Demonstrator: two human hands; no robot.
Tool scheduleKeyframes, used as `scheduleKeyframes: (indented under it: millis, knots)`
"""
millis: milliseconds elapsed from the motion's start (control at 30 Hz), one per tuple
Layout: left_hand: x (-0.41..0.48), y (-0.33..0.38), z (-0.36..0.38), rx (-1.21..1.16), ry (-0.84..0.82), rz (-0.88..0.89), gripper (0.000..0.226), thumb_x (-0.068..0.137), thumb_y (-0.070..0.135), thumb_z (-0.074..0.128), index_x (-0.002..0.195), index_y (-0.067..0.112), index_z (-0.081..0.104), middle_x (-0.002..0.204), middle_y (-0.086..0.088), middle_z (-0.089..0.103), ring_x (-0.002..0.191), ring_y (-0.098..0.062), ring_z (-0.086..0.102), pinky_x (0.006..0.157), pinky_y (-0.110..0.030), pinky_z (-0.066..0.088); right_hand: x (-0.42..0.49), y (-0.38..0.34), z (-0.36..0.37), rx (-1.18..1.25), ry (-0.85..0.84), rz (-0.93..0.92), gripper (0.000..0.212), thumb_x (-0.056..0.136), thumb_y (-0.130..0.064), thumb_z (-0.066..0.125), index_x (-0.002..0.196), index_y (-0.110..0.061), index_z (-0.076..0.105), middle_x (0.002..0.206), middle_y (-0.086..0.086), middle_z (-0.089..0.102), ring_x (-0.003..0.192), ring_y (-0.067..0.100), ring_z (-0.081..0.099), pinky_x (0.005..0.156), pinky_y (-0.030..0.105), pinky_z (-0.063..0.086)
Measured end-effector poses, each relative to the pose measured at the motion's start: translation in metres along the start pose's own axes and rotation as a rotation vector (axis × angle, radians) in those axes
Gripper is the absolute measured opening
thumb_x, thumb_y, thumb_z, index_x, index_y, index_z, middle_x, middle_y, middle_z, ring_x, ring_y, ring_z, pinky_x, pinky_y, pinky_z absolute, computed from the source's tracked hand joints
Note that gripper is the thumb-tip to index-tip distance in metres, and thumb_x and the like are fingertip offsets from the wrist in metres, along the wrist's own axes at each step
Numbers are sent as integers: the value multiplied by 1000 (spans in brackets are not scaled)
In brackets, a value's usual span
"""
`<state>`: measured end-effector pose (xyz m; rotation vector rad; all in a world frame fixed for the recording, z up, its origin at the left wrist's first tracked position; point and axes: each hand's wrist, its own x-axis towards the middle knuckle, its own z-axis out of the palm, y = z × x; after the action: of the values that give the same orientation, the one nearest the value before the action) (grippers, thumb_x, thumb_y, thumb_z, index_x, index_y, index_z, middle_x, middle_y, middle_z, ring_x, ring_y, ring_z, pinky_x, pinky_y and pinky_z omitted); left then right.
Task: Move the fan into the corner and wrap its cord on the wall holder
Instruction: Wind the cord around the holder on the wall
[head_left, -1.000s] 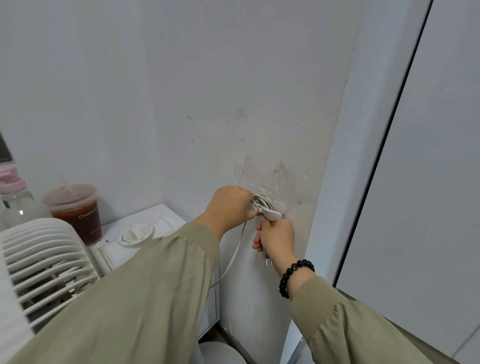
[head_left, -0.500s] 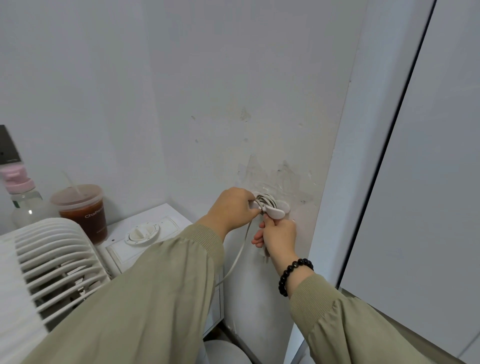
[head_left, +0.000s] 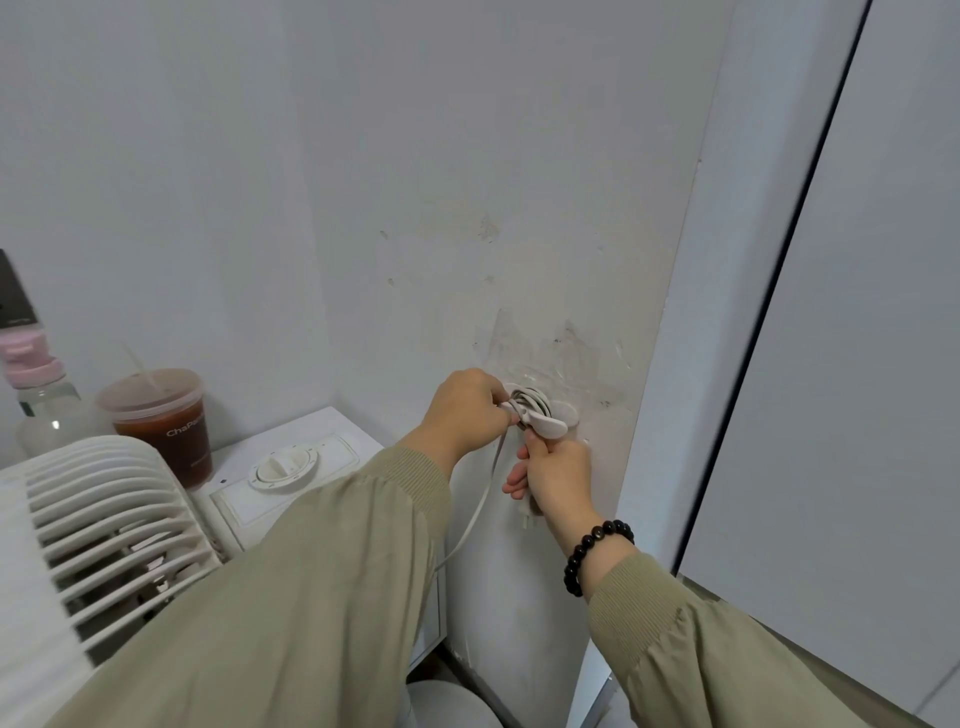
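The white fan (head_left: 109, 525) stands at the lower left, its slatted grille and round control dial (head_left: 283, 466) showing. A white wall holder (head_left: 551, 420) is stuck on the wall at centre, with loops of the white cord (head_left: 529, 397) wound on it. My left hand (head_left: 465, 410) grips the cord at the holder's left side. My right hand (head_left: 558, 475) is closed around the cord end just below the holder, and the plug prongs (head_left: 525, 519) hang under it. A slack length of cord (head_left: 475, 514) drops from the holder behind my left sleeve.
A lidded cup of brown drink (head_left: 161, 423) with a straw and a clear bottle with a pink cap (head_left: 39, 395) stand behind the fan against the wall. A white door or panel (head_left: 852, 364) fills the right side. A round white object (head_left: 447, 704) sits low on the floor.
Both hands stay at the holder with only small shifts. The view has drifted slightly, so the fan and cup sit a little further right in the frame.
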<state>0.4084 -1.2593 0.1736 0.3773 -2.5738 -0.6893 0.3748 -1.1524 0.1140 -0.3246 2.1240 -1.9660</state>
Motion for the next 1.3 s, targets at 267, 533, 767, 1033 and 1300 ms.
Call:
scheduleKeyframes:
  millis: [267, 533, 767, 1033, 1300]
  knots:
    - [-5, -2, -4, -571, -89, -299, 23, 74, 16, 78, 93, 8, 70, 92, -6, 67, 89, -14, 60, 71, -20, 45, 0, 1, 0, 16, -15, 22, 33, 98, -23, 45, 73, -4, 54, 47, 10, 57, 37, 15, 60, 40, 21, 45]
    - [0, 16, 10, -770, -82, -636, 24, 79, 13, 73, 96, 12, 57, 105, -9, 56, 92, -21, 49, 75, -32, 41, 2, 1, -1, 15, -28, 28, 33, 97, -22, 45, 71, -4, 55, 40, 4, 56, 37, 16, 59, 40, 22, 45]
    - [-2, 19, 7, -761, -272, -808, 44, 89, 28, 62, 127, 10, 50, 106, 0, 55, 100, -15, 45, 83, -28, 36, 1, 0, -4, 44, -56, 53, 32, 97, -21, 45, 71, -3, 54, 44, 8, 57, 43, 22, 60, 45, 27, 49]
    - [1, 18, 11, -886, -299, -867, 16, 90, 13, 60, 76, 16, 53, 92, 3, 53, 101, -15, 45, 84, -27, 34, -4, -2, -10, 79, -98, 58, 31, 97, -21, 45, 72, -5, 54, 51, 10, 54, 43, 19, 59, 43, 24, 43]
    - [5, 15, 9, -1100, -253, -1061, 13, 76, -6, 60, 77, 7, 58, 82, -3, 51, 84, -17, 49, 85, -31, 40, -6, -3, -12, 78, -107, 54, 29, 98, -20, 45, 73, -6, 53, 51, 8, 55, 39, 15, 58, 40, 22, 43]
